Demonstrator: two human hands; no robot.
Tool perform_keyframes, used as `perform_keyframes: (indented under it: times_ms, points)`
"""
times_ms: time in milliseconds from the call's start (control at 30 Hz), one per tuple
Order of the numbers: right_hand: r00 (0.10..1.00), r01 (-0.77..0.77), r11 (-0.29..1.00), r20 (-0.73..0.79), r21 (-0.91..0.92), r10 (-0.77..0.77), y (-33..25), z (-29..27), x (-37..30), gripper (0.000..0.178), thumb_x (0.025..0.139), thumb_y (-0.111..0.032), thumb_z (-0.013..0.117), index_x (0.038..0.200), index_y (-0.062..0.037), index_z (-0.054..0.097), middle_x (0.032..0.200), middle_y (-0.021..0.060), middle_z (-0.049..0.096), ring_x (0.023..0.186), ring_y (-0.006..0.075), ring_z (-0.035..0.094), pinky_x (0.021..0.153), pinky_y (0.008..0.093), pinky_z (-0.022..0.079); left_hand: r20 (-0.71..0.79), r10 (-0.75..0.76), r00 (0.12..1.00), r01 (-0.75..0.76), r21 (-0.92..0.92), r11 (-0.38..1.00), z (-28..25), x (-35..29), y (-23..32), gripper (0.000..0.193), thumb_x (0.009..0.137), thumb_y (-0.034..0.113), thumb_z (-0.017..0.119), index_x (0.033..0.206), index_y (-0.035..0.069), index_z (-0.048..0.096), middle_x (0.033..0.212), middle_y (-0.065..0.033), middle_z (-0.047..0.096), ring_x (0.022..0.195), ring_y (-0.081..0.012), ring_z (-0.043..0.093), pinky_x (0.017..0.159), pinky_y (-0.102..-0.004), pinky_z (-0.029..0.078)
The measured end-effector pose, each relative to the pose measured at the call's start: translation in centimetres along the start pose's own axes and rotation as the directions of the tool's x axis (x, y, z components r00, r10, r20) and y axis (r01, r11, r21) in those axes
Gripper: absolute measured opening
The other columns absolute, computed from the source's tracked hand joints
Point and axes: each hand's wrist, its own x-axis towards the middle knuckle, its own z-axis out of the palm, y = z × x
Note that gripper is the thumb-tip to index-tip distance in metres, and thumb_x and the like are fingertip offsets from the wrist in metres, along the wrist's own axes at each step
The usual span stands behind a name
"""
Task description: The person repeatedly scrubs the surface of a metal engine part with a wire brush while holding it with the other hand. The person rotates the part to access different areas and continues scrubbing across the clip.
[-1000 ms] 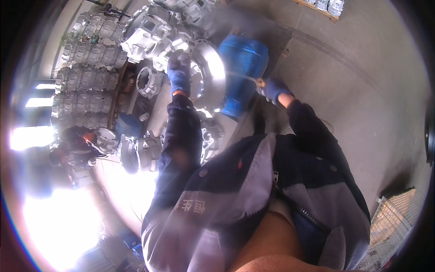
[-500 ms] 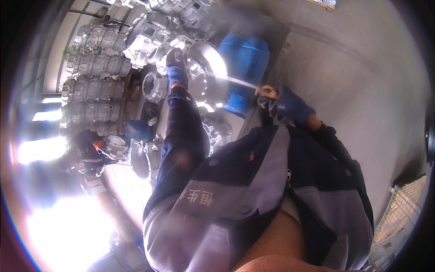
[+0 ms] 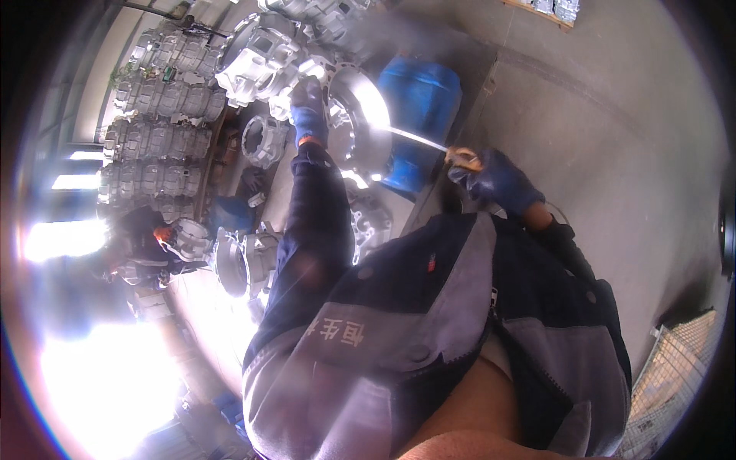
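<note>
In my gloved right hand [image 3: 500, 184] is a long, thin file [image 3: 418, 139] with an orange-brown handle, its fingers closed round that handle. The bright blade reaches leftward to a large round silver metal housing [image 3: 360, 115], where glare hides its tip. My left hand [image 3: 309, 111], in a dark blue glove, grips the housing at its left edge; the fingertips are hard to make out against the shiny metal.
A blue barrel [image 3: 420, 115] stands just beyond the housing. More castings [image 3: 257, 57] crowd the far left, with stacked rows [image 3: 157, 138] behind. Another person [image 3: 142, 245] handles a casting [image 3: 190, 239] at left. A wire-mesh crate [image 3: 675, 376] is at the lower right.
My right hand and the file have shifted slightly to the right, drawing back from the housing. My left hand stays on the housing; the whole view has moved a little.
</note>
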Motion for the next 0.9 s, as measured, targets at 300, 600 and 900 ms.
perform_keyframes:
  times_ms: [300, 600, 900]
  points:
    - [0.996, -0.085, 0.972, -0.049, -0.217, 0.076, -4.1, -0.2, 0.0, 0.032, 0.086, -0.032, 0.070, 0.098, -0.0031, 0.067, 0.063, 0.0058, 0.061, 0.051, 0.0123, 0.056, 0.049, 0.0270, 0.043, 0.031, -0.149, 0.988, 0.152, -0.135, 0.979, 0.2, -1.5, 3.0, 0.025, 0.092, 0.019, 0.060, 0.113, 0.006, 0.061, 0.098, -0.0028, 0.063, 0.089, -0.0134, 0.055, 0.080, -0.0300, 0.045]
    - [0.943, -0.281, 0.956, 0.159, -0.091, 0.292, -7.8, -0.7, 2.7, 0.036, 0.090, -0.018, 0.064, 0.124, -0.0072, 0.058, 0.110, 0.0084, 0.065, 0.097, 0.0156, 0.062, 0.082, 0.0283, 0.050, -0.052, -0.004, 0.999, 0.013, 0.186, 0.982, 0.4, -1.3, 2.7, 0.030, 0.096, 0.023, 0.045, 0.107, 0.004, 0.064, 0.101, -0.0106, 0.064, 0.092, -0.0221, 0.058, 0.082, -0.0367, 0.047]
    - [0.974, -0.195, 0.980, 0.112, -0.042, 0.198, -8.1, -0.4, 4.6, 0.031, 0.087, -0.037, 0.068, 0.103, -0.0097, 0.064, 0.061, 0.0017, 0.058, 0.044, 0.0091, 0.052, 0.042, 0.0238, 0.040, -0.053, -0.177, 0.983, 0.175, -0.052, 0.983, 0.9, -1.5, 3.6, 0.026, 0.094, 0.021, 0.048, 0.102, 0.003, 0.065, 0.092, -0.0057, 0.061, 0.084, -0.0164, 0.054, 0.076, -0.0306, 0.045]
